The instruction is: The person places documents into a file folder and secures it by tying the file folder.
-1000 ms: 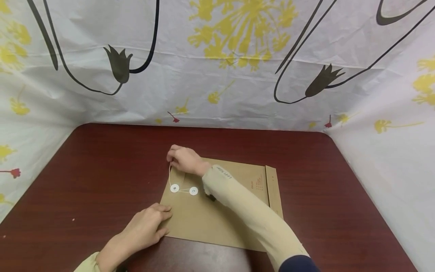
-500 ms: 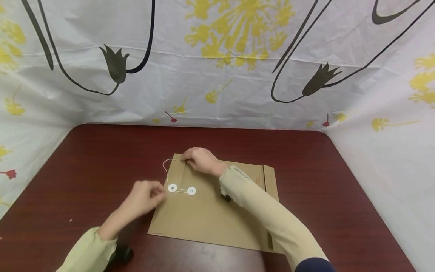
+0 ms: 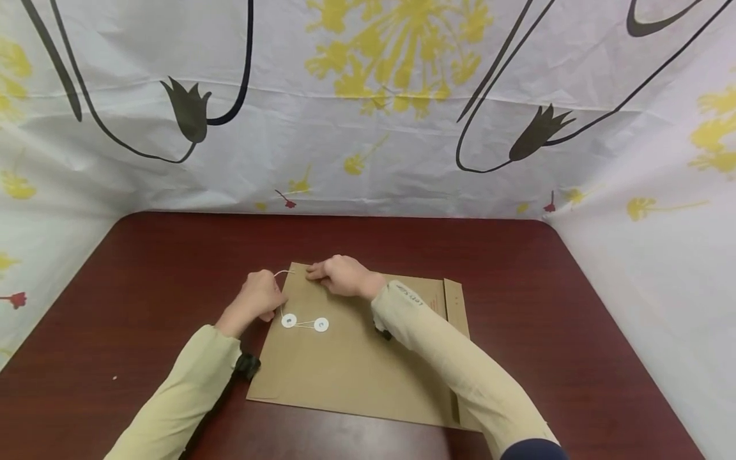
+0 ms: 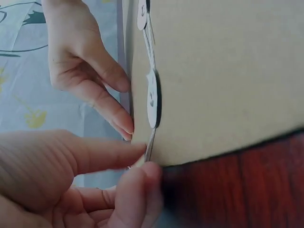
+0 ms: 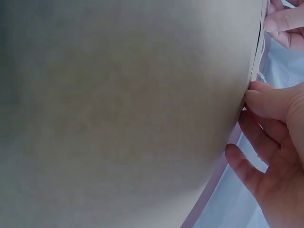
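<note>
A brown kraft paper document envelope lies on the table, its flap at the left held by two white button discs, the left disc and the right disc. White string runs between the discs and on from the left one. My left hand, at the envelope's left edge, pinches this string between thumb and finger close to the left disc. My right hand rests on the envelope near its far left corner, fingers pressing at the far edge. The string's loose end curves by that corner.
The dark red wooden table extends around the envelope. A white patterned sheet hangs behind the table and on both sides. The envelope's other end has a folded strip on the right.
My left hand has lifted off the envelope's near left corner, moved up and taken hold of the string. My right hand has let go of the string and shifted right onto the envelope.
</note>
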A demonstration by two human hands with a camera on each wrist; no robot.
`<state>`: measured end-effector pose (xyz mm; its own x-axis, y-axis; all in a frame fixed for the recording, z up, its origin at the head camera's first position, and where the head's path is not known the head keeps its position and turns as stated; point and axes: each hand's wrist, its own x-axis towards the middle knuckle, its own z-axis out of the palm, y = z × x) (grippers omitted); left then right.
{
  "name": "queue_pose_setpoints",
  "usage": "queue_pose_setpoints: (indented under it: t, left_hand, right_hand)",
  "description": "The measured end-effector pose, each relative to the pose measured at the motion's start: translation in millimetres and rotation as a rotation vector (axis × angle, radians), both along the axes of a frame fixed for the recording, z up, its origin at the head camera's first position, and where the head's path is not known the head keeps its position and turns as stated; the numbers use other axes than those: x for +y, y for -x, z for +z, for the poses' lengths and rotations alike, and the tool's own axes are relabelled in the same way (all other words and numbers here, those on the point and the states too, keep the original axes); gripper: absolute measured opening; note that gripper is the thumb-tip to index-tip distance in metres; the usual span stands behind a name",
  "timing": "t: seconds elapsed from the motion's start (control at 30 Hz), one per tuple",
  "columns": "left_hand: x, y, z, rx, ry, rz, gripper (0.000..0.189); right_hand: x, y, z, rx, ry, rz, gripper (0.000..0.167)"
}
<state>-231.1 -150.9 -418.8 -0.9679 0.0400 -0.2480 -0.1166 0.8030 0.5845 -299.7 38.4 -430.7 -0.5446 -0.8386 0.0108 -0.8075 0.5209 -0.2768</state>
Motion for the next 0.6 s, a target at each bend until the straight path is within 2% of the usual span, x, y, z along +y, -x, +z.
queue_pose_setpoints:
  t: [0.2,0.33,0.53,0.6]
  left_hand:
    - [-2.7,2.4,-3.4,0.031,-0.026,0.019,0.023]
    - [-1.7,1.6,-6.4,0.05,-0.101,0.052,0.021]
    - [4.7,2.2,-8.3,0.038,-0.318,0.144,0.002]
    - [7.9,3.5,-8.7,0.038,-0.376,0.158,0.009]
  right_hand:
    - [3.2,1.6,2.4,-0.032,-0.036,0.002,0.04]
    - [5.1,0.8,3.2,-0.051,-0.076,0.018,0.044]
    - [6.8,0.2,3.6,-0.078,-0.071,0.023,0.047]
    - [7.6,1.4,3.4,-0.106,-0.062,0.016,0.048]
